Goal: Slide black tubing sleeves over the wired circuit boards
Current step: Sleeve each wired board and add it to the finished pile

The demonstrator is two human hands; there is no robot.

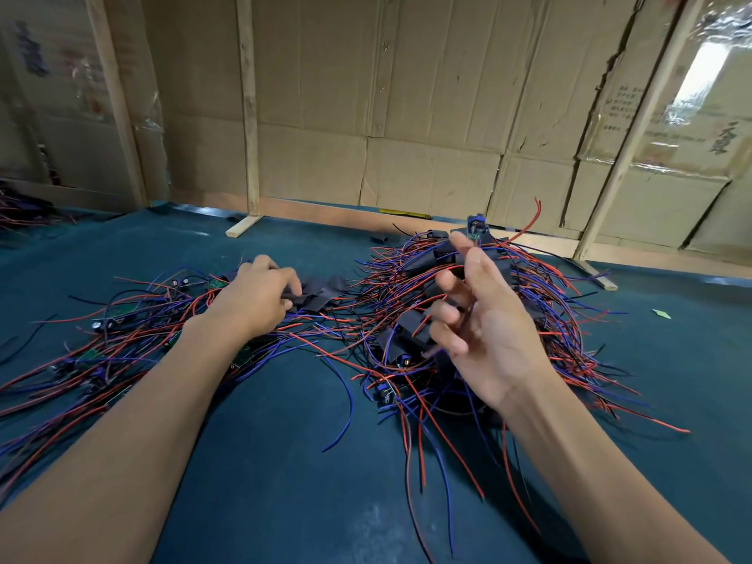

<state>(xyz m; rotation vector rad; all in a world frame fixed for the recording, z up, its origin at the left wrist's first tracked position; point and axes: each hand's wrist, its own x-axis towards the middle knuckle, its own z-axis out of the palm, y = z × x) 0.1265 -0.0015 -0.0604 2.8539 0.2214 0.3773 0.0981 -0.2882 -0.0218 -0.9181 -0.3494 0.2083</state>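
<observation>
Many boards were already sleeved, judging by the heap (460, 303) under and beyond the right hand (484, 315), where black tubing covered boards among red and blue wires. Left of the left hand (256, 295) lay a spread of bare boards (93, 356), green and uncovered, wires trailing toward the near edge of the desk (285, 462); these looked like the work still to do, and it seemed a fair share of the whole.

The left hand was down on the desk with fingers curled onto a loose sleeve (303, 298), one of a few flat black pieces (325, 289) lying just past its fingertips. The right hand was raised, palm toward the camera, thumb and forefinger pinching a small board (476, 229) at its upper end, with a red wire (531, 221) arching off to the right above it; the other fingers were loosely bent. That board appeared unsleeved, so the step in hand was probably bringing sleeve and board together.
</observation>
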